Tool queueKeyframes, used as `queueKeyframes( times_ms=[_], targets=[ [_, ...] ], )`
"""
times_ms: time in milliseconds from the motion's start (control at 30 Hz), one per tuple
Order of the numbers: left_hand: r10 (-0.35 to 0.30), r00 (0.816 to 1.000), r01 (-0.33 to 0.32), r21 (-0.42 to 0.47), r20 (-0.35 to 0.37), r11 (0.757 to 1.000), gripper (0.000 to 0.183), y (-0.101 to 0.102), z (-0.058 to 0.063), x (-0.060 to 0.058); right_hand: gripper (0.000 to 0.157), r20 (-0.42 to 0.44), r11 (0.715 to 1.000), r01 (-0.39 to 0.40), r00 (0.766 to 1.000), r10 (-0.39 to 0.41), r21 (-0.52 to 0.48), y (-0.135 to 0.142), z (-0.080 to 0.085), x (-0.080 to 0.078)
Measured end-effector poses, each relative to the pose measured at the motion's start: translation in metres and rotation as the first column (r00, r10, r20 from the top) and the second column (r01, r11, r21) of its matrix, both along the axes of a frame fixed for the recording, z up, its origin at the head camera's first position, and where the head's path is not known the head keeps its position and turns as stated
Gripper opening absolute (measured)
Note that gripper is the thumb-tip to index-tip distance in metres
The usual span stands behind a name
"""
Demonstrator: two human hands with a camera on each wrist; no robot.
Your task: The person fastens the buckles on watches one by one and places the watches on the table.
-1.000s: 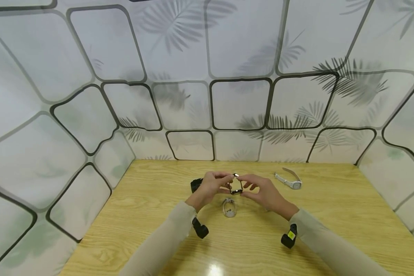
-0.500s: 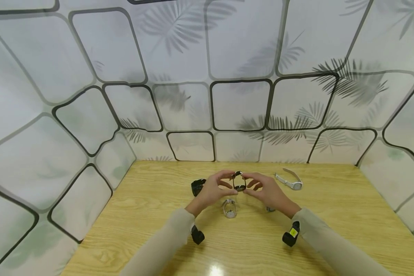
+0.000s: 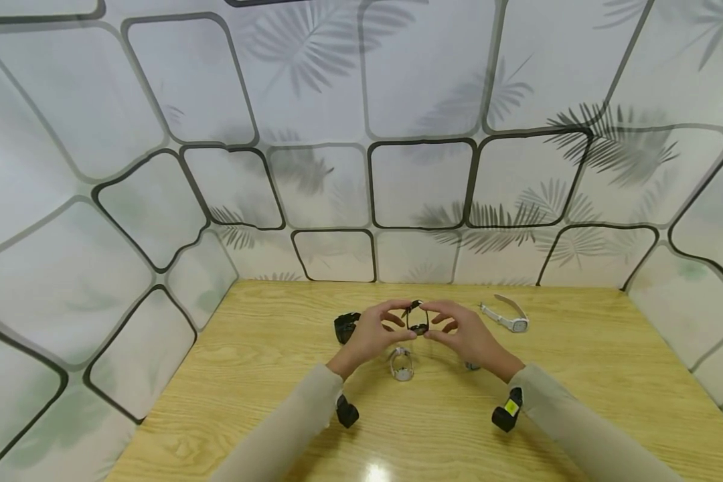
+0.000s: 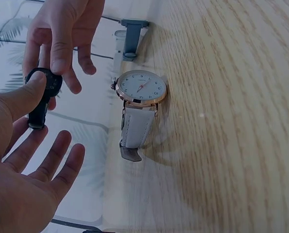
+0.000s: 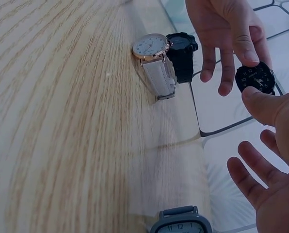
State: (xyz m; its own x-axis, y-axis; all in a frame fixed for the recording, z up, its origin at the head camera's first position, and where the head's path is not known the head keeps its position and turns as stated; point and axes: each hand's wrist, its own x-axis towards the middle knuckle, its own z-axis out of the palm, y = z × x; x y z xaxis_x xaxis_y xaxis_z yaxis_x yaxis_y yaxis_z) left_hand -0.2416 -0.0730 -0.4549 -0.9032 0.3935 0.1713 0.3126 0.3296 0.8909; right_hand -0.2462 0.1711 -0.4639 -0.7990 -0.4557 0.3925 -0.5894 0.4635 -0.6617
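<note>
Between my two hands a black wristwatch [image 3: 418, 329] is held up off the table, its strap forming a loop above the dial. My left hand [image 3: 369, 333] pinches its left side between thumb and fingers. From the other side my right hand [image 3: 465, 332] pinches it too. In the right wrist view the dark dial [image 5: 254, 79] shows, with both thumbs at its edge. Close below the hands, a white-strapped watch with a rose-gold case [image 4: 140, 88] stands on the table. The lower part of the black watch's strap is partly hidden by fingers in the left wrist view.
On the wooden table [image 3: 265, 375] a chunky black watch [image 3: 345, 328] stands left of the hands. A white watch [image 3: 514, 323] lies at the right. Behind my right forearm, a grey-blue watch [image 4: 131, 40] is mostly hidden in the head view. A patterned wall [image 3: 422, 181] rises behind.
Over the second, both hands have shifted slightly right with the black wristwatch. Its loop has turned from tilted to more upright, and my left fingers have moved along it. The other watches have stayed put.
</note>
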Motion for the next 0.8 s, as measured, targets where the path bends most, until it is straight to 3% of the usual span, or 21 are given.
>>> queueKeyframes(
  times_ms=[300,500,600,800],
  targets=[
    [0.01,1.0,-0.01,-0.031,0.005,0.999,0.058,-0.002,0.003,-0.003,0.055,0.028,0.999,-0.019,0.999,0.018,0.038,-0.001,0.003,-0.005],
    [-0.006,0.999,0.001,-0.127,-0.041,0.992,0.056,-0.001,0.004,-0.016,0.053,0.031,0.994,-0.07,0.997,0.067,0.085,0.005,0.009,-0.017],
    [-0.017,0.999,0.011,-0.159,-0.038,0.987,0.055,-0.002,0.007,-0.025,0.054,0.069,0.99,-0.085,0.995,0.078,0.109,0.007,0.015,-0.025],
    [-0.021,0.999,0.027,-0.187,0.037,0.982,0.056,-0.002,0.012,-0.035,0.067,0.198,0.975,-0.122,0.977,0.084,0.188,0.005,0.023,-0.039]
  ],
)
